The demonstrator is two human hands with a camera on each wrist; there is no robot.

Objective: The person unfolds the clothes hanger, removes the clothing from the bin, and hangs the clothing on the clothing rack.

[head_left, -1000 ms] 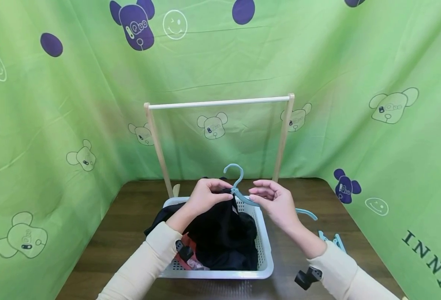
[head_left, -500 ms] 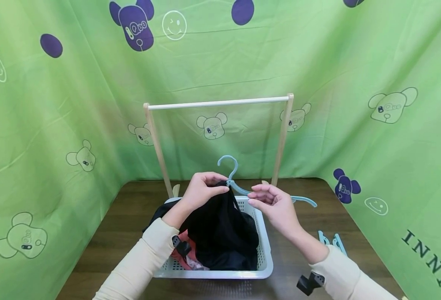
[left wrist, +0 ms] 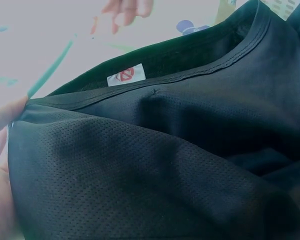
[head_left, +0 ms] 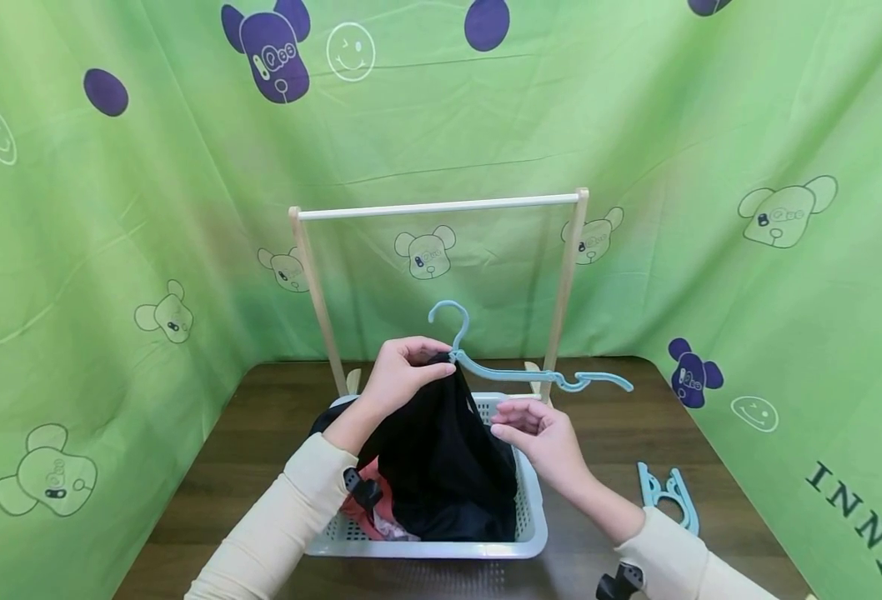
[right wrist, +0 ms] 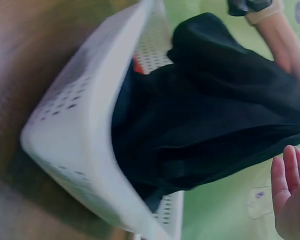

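Note:
My left hand [head_left: 403, 372] pinches the neckline edge of a black mesh shirt [head_left: 441, 467] together with the neck of a light-blue clothes hanger [head_left: 516, 375]. The hanger's hook points up, and its right arm sticks out in the open; its left arm is hidden behind the hand and cloth. In the left wrist view a white label [left wrist: 126, 75] with red print shows inside the neckline. The shirt hangs down into a white basket [head_left: 534, 525]. My right hand [head_left: 542, 437] holds nothing; its loosely bent fingers are beside the shirt's right edge, under the hanger.
Coral-coloured cloth [head_left: 369, 508] lies in the basket under the shirt. Behind it stands a wooden rack with a white rail [head_left: 441, 207]. A light-blue hanger-like piece [head_left: 669, 492] lies on the brown table [head_left: 208, 492] at right. Green printed curtains [head_left: 426, 125] surround the table.
The hanger and pinched neckline have risen and shifted slightly left with my left hand. My right hand has let go of the hanger's arm and dropped below it.

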